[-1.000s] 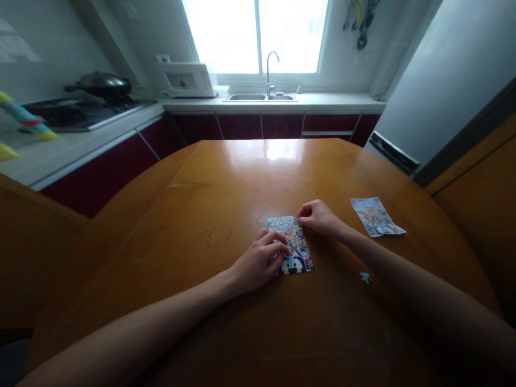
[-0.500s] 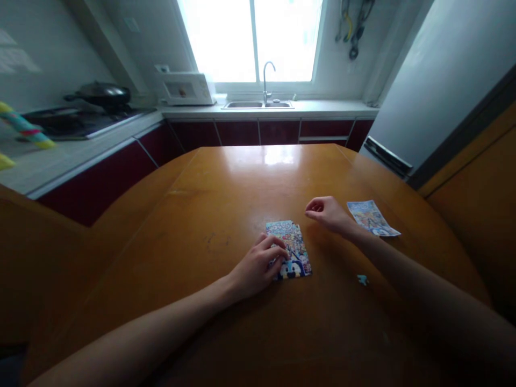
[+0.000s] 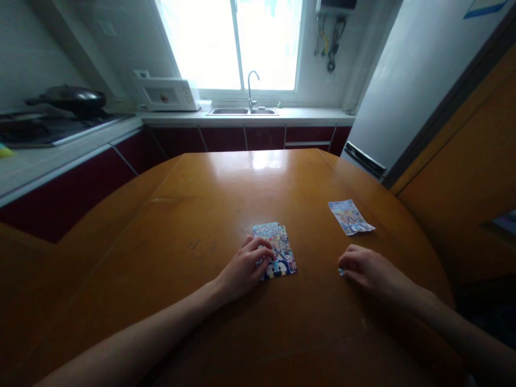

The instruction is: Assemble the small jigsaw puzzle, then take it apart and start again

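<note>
A colourful jigsaw puzzle [image 3: 283, 250] with cartoon figures lies on the wooden table, a small notch at its far right corner. My left hand [image 3: 252, 263] rests on the puzzle's left part, fingers spread and slightly bent, covering some of the picture. To the right, my right hand [image 3: 365, 267] is low over the table, with thumb and fingers pinched on a small light-blue puzzle piece [image 3: 341, 272]. Most of that piece is hidden by the fingers. Beyond the right hand lies a creased printed picture sheet [image 3: 350, 217] with a similar design.
The rounded wooden table [image 3: 193, 209] fills the foreground. Behind it run a counter with a sink [image 3: 229, 111], a tap [image 3: 250, 88] and a white microwave [image 3: 167, 95]. A dark pan [image 3: 72, 99] stands on the stove at left, and a fridge [image 3: 387, 80] at right.
My right hand has come back toward me and right, from beside the puzzle to the loose piece, and has closed on it. The left hand stays on the puzzle. The view has turned slightly right.
</note>
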`<state>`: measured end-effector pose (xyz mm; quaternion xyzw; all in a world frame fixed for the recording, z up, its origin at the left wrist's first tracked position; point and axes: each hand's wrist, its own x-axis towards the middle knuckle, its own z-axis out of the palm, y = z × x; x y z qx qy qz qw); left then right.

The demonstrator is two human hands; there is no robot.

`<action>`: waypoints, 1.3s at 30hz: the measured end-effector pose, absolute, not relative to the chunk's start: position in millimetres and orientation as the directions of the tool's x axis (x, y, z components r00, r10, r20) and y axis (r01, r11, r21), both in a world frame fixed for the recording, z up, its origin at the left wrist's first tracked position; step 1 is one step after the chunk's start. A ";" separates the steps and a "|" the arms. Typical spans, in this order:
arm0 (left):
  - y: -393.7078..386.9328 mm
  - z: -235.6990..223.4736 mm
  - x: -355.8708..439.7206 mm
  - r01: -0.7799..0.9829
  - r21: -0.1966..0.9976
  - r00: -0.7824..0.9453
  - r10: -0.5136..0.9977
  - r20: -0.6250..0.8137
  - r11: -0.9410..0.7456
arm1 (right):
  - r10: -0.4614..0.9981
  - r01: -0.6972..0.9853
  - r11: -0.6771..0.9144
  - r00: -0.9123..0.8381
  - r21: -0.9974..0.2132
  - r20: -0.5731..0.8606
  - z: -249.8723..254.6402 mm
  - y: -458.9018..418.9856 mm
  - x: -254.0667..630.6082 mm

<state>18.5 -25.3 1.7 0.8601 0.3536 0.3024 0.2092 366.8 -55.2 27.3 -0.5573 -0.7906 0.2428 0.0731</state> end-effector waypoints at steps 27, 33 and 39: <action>-27.9 0.8 19.5 0.480 0.597 0.565 0.747 0.351 -0.643 | 0.783 0.462 0.493 -0.605 -0.737 0.144 9.7 109.6 253.2; -28.3 -0.4 19.5 0.474 0.599 0.564 0.745 0.356 -0.646 | 0.741 0.503 0.514 -0.668 -0.695 0.064 2.7 119.8 255.0; -28.2 0.4 19.2 0.480 0.593 0.567 0.745 0.353 -0.646 | 0.727 0.522 0.551 -0.684 -0.651 0.066 5.5 118.8 250.4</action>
